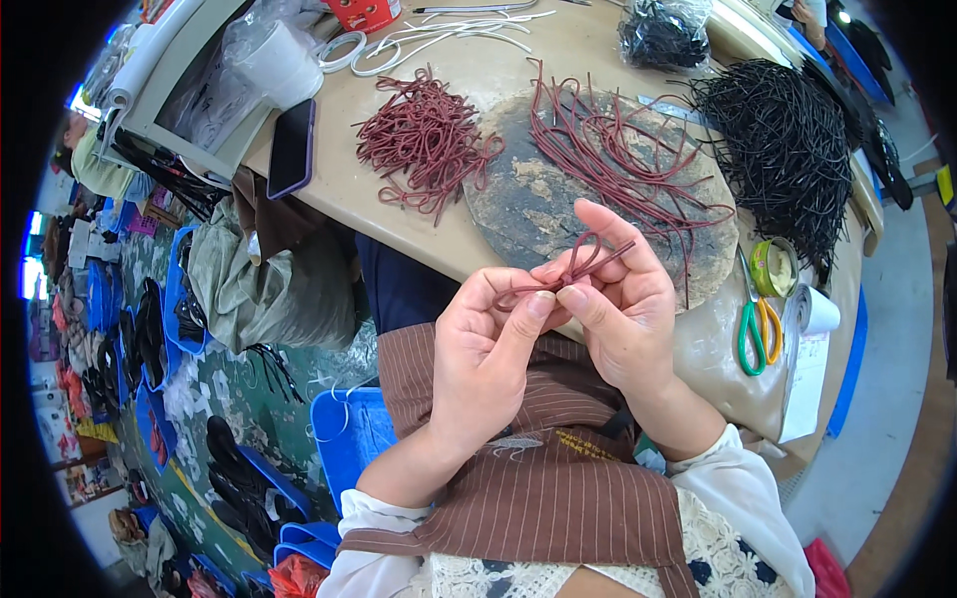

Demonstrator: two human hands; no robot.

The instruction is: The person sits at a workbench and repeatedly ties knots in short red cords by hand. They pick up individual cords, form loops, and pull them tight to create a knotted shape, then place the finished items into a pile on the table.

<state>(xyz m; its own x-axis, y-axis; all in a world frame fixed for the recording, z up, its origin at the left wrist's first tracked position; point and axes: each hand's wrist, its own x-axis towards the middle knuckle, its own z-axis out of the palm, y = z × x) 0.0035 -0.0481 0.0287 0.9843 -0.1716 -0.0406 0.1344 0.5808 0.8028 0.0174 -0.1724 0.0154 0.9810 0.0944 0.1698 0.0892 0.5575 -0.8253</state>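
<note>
In front of my chest, both hands work on one dark red cord (610,255), which is bent into a small loop with a free end sticking out to the right. My left hand (480,349) pinches it between thumb and fingers. On the other side, my right hand (630,314) grips it near the crossing, its forefinger raised. How the cord is knotted is partly hidden by my thumbs. Beyond my hands, loose red cords (568,135) lie across a worn round board (513,214). A heap of looped red cords (419,140) rests to its left.
Green-and-orange scissors (753,339), a small round tin (773,267) and a white roll (817,311) lie at the right. Black cords (783,145) are heaped behind them. A phone (291,149) lies at the table's left edge; a blue bin (344,429) stands below.
</note>
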